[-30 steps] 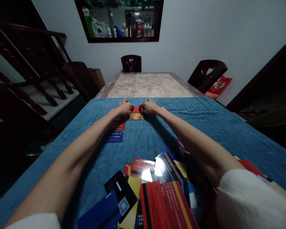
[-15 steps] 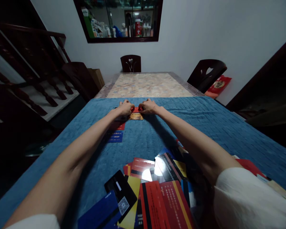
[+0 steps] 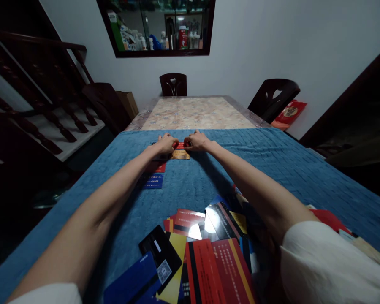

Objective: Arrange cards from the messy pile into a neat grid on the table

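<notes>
Far out on the blue cloth, my left hand [image 3: 167,143] and my right hand [image 3: 196,141] grip opposite ends of a red card [image 3: 180,145], fingers closed at its edges. Just below it lies an orange-gold card [image 3: 180,154], the red card's near edge close to it. Another card under my left wrist is mostly hidden. Nearer to me, beside my left forearm, are a red card [image 3: 156,167] and a blue card [image 3: 153,181] marked DCEP, each partly covered by the arm.
A loose heap of cards fills the near middle, with a black card [image 3: 161,255], a blue card [image 3: 131,278] and a striped red card [image 3: 204,270]. More cards [image 3: 327,219] lie by my right elbow. Beyond the blue cloth [image 3: 114,169] is the patterned tabletop [image 3: 193,112]; chairs [image 3: 272,99] surround it.
Both hands stay at the red card with almost no movement. The view has shifted very slightly; the cards lie as before.
</notes>
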{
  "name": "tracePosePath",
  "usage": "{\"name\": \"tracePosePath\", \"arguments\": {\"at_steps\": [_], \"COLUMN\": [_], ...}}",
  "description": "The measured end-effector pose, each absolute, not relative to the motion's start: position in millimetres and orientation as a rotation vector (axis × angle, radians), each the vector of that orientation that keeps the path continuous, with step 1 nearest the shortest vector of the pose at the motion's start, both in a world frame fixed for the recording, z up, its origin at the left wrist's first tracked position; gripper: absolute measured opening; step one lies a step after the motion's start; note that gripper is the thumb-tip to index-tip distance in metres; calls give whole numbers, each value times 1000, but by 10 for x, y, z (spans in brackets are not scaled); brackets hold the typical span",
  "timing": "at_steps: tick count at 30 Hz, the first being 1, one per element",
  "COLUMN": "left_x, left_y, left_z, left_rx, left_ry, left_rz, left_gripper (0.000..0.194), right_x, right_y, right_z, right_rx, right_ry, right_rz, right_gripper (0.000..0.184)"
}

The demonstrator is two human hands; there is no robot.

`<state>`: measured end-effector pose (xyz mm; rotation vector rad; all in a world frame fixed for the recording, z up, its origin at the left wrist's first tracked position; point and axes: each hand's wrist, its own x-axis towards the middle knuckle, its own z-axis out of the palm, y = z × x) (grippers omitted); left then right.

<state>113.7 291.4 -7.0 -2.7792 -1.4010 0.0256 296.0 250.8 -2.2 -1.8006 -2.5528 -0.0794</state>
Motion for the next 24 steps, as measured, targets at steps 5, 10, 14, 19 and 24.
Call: {"name": "tracePosePath", "arguments": {"at_steps": [5, 10, 14, 19, 24], "left_x": [1163, 1166, 1149, 1193, 1333], "left_y": [2914, 2898, 2826, 2625, 2316], "left_z": [-60, -40, -22, 25, 70], "left_rx": [-2758, -2761, -2765, -2772, -2819], "left_ry": [-1412, -1371, -1320, -1266, -1191], "left_rz": [70, 60, -28, -198, -329], "left_gripper": [47, 44, 45, 38, 33], "right_x": [2954, 2975, 3063, 3216, 3371], "right_y": [2517, 2470, 2393, 2203, 1907], "right_z": [-18, 16, 89, 172, 189], "right_rx": [-1806, -1802, -1734, -1667, -1707], "right_ry": [-2573, -2556, -2526, -2505, -2438], "right_rz": [-93, -97, -123, -144, -179], "right_gripper": [39, 40, 39, 29, 30]}}
